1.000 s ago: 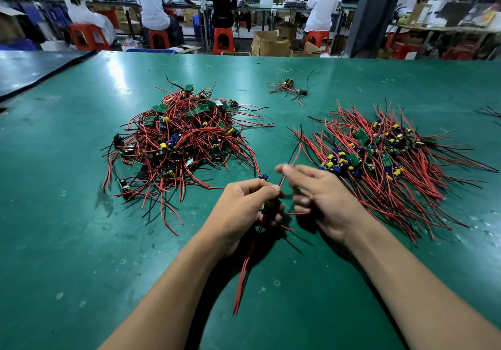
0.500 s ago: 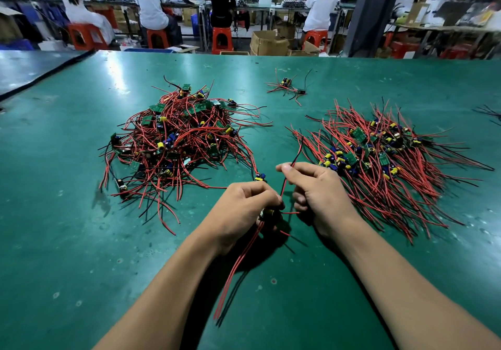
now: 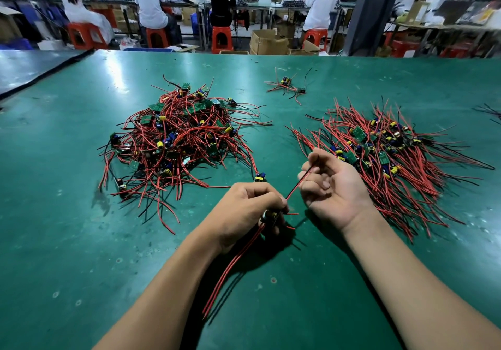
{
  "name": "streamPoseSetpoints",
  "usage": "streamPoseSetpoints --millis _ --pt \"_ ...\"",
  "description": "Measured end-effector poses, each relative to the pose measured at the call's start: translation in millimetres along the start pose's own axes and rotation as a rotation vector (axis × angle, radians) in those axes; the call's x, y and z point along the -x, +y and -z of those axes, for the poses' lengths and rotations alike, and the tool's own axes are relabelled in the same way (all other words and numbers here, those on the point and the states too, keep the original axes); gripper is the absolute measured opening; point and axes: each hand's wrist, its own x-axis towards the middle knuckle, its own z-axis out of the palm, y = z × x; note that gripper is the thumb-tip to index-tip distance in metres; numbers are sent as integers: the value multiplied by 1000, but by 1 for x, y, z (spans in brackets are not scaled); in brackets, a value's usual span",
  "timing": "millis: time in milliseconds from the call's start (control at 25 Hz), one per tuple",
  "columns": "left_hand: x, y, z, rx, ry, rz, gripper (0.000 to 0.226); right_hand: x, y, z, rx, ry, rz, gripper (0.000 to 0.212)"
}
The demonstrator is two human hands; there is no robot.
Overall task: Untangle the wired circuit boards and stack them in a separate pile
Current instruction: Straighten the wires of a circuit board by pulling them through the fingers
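In the head view, the left hand [image 3: 244, 208] grips a small circuit board [image 3: 269, 216] just above the green table [image 3: 81, 241], between the tangled heap [image 3: 176, 138] and the sorted pile [image 3: 379, 154]. The right hand [image 3: 329, 184], palm up, pinches the board's upper lead [image 3: 296, 184]. The lead should probably be drawn straight through the fingers while the board is held steady, then laid parallel with the sorted wires.
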Motion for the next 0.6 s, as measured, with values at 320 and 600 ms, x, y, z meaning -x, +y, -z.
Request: streamPoseSetpoints --millis 320,600 --pt "-1 2 1 44 32 24 27 -16 16 8 444 151 473 16" --pt "-1 2 2 30 42 33 23 -19 17 19 775 315 735 7"
